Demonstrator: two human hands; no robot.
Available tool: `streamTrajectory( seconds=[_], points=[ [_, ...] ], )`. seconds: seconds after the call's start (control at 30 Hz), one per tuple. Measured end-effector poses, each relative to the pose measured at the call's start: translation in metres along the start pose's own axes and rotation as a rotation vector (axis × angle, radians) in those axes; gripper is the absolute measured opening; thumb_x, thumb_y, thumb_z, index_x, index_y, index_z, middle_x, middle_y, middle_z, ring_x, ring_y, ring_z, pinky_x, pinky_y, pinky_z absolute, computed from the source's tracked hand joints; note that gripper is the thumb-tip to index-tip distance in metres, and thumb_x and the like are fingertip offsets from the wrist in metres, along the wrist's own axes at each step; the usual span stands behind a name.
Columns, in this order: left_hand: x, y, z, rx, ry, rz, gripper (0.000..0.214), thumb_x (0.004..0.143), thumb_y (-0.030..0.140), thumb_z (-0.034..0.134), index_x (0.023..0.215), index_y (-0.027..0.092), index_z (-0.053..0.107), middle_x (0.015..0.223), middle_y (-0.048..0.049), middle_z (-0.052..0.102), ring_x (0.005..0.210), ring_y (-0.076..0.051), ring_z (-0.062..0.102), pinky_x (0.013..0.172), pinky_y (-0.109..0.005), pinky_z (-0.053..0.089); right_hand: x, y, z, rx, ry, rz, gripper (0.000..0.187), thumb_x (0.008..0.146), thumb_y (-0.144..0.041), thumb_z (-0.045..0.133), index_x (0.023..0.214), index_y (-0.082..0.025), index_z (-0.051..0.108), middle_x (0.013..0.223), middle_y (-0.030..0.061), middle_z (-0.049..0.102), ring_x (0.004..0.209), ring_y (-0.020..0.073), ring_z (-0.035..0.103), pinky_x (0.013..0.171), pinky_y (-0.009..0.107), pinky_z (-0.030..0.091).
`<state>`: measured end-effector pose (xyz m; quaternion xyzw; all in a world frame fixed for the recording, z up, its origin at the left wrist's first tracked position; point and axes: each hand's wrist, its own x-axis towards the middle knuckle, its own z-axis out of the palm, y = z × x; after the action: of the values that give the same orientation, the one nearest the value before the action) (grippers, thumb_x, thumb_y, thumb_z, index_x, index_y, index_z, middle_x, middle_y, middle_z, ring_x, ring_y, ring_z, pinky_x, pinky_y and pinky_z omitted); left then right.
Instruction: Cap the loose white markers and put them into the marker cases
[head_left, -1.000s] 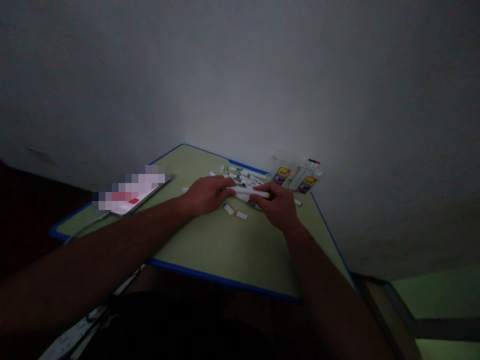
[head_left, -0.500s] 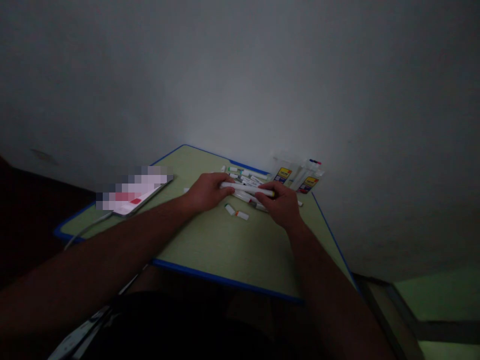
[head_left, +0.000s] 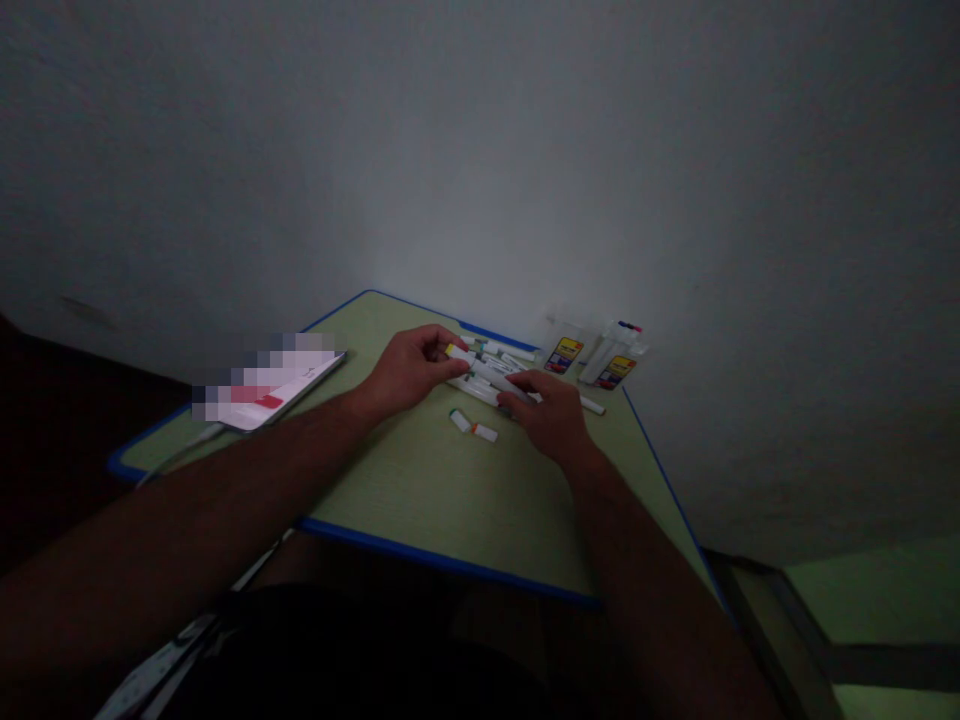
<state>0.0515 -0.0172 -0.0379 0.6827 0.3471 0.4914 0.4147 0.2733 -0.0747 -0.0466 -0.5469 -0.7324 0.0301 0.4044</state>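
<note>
A white marker (head_left: 491, 374) with a yellow end slants between my two hands, above a group of other white markers (head_left: 517, 352). My left hand (head_left: 412, 368) is closed at the yellow end, thumb below and fingers above. At the opposite end, the thumb and fingers of my right hand (head_left: 553, 412) pinch the barrel and hide its tip. Just in front of the hands lie a short white cap with a green edge (head_left: 460, 420) and another with an orange edge (head_left: 485, 432).
The pale green table (head_left: 450, 500) has a blue edge and stands against a grey wall. Clear marker packages with yellow labels (head_left: 564, 354) are at the back right. A phone with a lit screen (head_left: 289, 385) lies at the left, its cable (head_left: 176, 455) running off the edge.
The yellow end was by my right hand and is now at my left. The marker tilts more, its left end higher. My left hand has shifted slightly up, my right slightly left and down.
</note>
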Motion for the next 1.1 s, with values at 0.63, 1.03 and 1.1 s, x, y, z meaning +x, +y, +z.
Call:
streamTrajectory(
  seconds=[0.63, 1.03, 1.1],
  points=[
    [-0.001, -0.012, 0.003, 0.112, -0.077, 0.076, 0.026, 0.070, 0.030, 0.076, 0.091, 0.016, 0.073, 0.077, -0.0039, 0.070, 0.070, -0.013, 0.061, 0.069, -0.030, 0.050, 0.006, -0.007, -0.002, 0.524, 0.063, 0.360, 0.031, 0.065, -0.037, 0.078, 0.083, -0.018, 0.061, 0.064, -0.0002, 0.065, 0.052, 0.0125, 0.058, 0.049, 0.025, 0.048],
    [-0.005, -0.011, 0.004, 0.266, -0.186, 0.063, 0.022, 0.078, 0.025, 0.067, 0.097, 0.018, 0.076, 0.073, -0.0015, 0.068, 0.066, -0.013, 0.056, 0.064, -0.028, 0.045, 0.004, -0.011, 0.002, 0.787, -0.025, 0.344, 0.034, 0.065, -0.037, 0.082, 0.091, -0.017, 0.071, 0.068, 0.0019, 0.071, 0.057, 0.0152, 0.066, 0.054, 0.029, 0.056],
    [-0.004, -0.009, 0.003, 0.291, -0.163, 0.053, 0.021, 0.077, 0.024, 0.068, 0.095, 0.017, 0.075, 0.070, -0.0003, 0.066, 0.065, -0.013, 0.055, 0.063, -0.027, 0.043, 0.004, -0.009, 0.001, 0.766, 0.009, 0.352, 0.034, 0.065, -0.037, 0.082, 0.091, -0.017, 0.072, 0.066, 0.0008, 0.070, 0.055, 0.0140, 0.064, 0.054, 0.029, 0.056]
  ],
)
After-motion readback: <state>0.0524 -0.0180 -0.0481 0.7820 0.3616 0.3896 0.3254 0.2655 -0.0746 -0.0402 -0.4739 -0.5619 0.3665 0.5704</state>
